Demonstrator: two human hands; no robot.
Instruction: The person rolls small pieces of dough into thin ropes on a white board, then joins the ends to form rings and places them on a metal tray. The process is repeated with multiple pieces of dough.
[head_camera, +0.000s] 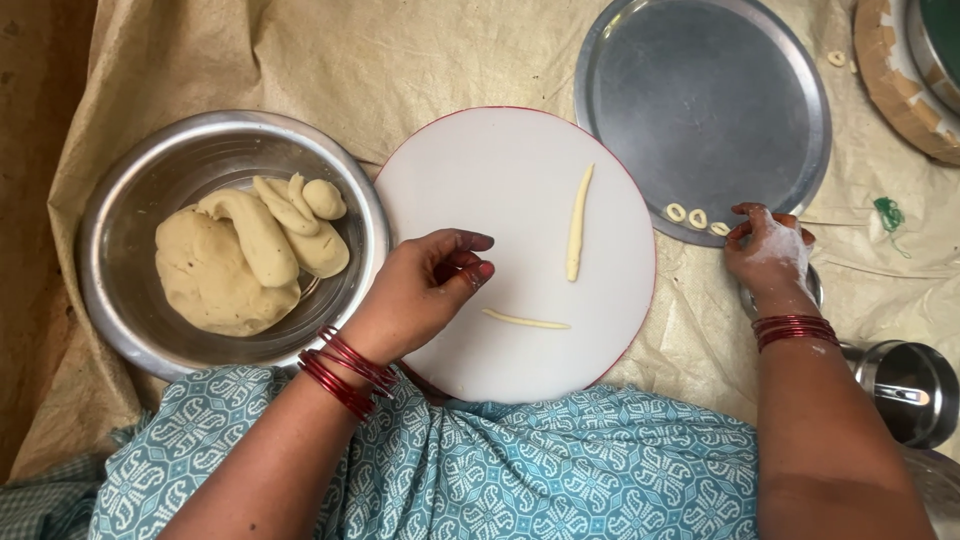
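Nearest the lens: blue patterned cloth (520, 460) over the lap, both forearms rising from it, red bangles (345, 372) on each wrist.

Beyond that, spread wide: tan sheet (400, 60) covering the ground. On it, at left, steel bowl (130, 300) holding a big dough lump (215, 275) with thick rolled pieces leaning on top. Further off at right, round steel plate (700, 90), bare but for three small dough rings (697, 217) lined along its near rim. Between bowl and plate, white round board (500, 180) with a red edge.

On the board, two thin dough ropes. Long rope (579, 222): long axis running nearly straight away from the body, slightly curved, tapered far tip pointing toward the steel plate, blunt near end toward the lap. Short rope (526, 321): lying crosswise, long axis left to right, just below the long rope's near end, ends not touching.

Left hand (425, 290) over the board's left part, fingers curled loosely, tips close together, holding nothing visible. Short rope just to its right and slightly nearer the body; long rope farther right. Clearly the nearer hand to both ropes.

Right hand (768, 250), floury, off the board at the plate's near rim, fingertips pinched close beside the rings; whether anything sits between them cannot be told.
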